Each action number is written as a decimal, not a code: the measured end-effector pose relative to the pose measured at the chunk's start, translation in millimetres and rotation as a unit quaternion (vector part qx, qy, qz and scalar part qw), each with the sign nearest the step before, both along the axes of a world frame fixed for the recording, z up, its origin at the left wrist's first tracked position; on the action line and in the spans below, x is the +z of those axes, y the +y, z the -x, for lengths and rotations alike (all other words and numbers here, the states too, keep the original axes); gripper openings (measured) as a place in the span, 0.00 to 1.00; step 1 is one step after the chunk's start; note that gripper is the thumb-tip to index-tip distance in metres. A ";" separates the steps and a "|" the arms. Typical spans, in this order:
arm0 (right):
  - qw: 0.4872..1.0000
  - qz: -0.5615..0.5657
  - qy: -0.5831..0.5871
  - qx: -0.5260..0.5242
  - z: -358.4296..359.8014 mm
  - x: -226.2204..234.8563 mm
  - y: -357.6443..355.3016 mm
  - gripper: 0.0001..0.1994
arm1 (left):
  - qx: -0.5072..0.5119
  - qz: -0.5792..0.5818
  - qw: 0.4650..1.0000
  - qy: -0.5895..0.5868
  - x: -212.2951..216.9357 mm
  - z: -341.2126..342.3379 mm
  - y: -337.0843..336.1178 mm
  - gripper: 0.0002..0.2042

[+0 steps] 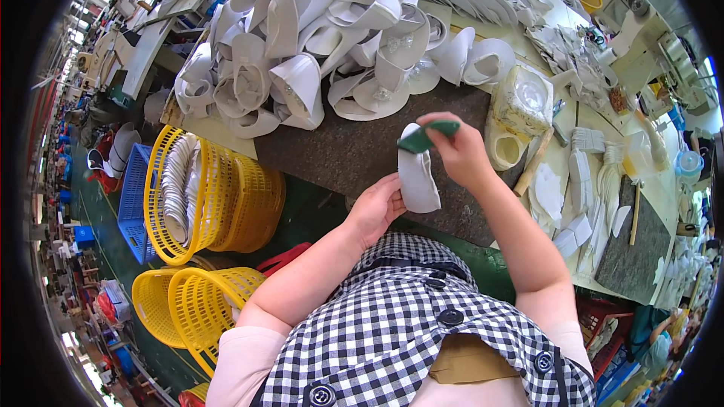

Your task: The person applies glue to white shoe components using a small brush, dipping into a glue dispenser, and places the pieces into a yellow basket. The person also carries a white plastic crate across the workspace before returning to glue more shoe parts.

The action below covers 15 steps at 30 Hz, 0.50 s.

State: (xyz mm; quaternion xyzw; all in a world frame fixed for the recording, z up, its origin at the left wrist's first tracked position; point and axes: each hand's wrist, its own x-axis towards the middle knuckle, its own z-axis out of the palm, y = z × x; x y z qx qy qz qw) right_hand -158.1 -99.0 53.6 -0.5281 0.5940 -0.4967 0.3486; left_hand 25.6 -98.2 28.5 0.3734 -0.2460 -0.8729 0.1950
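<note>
My left hand [375,209] pinches the lower left edge of a curved white shoe upper [419,187], which stands upright over the dark board. My right hand [458,152] grips a flat green brush [427,136] and lays it across the top of that piece. The brush's underside is hidden. Close to my right wrist is a glue-crusted container [522,102] with a round pale opening, and a cream cup [506,148] sits at its near side. Beyond my hands rises a large heap of white shoe uppers [308,26], some with clear shiny ornaments.
A dark board [317,152] covers the table's near part. Yellow baskets [240,203] stand at the left, one with stacked white pieces, beside a blue crate [134,207]. On the right lie white cut pieces [581,181], a wooden stick [532,162] and a sewing machine [641,45].
</note>
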 end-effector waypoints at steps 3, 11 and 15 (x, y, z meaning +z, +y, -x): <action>0.971 0.078 0.184 0.132 -9.1 29.2 29.1 0.15 | 0.018 -0.029 0.998 0.045 4.1 -7.0 -6.8 0.19; 0.947 0.252 0.199 0.016 -4.6 -11.6 78.3 0.12 | 0.173 -0.155 0.965 0.125 7.9 -4.1 -20.5 0.17; 0.928 0.125 -0.295 -0.191 -36.5 -30.2 70.8 0.10 | 0.243 -0.176 0.942 0.151 2.1 -17.1 -19.4 0.16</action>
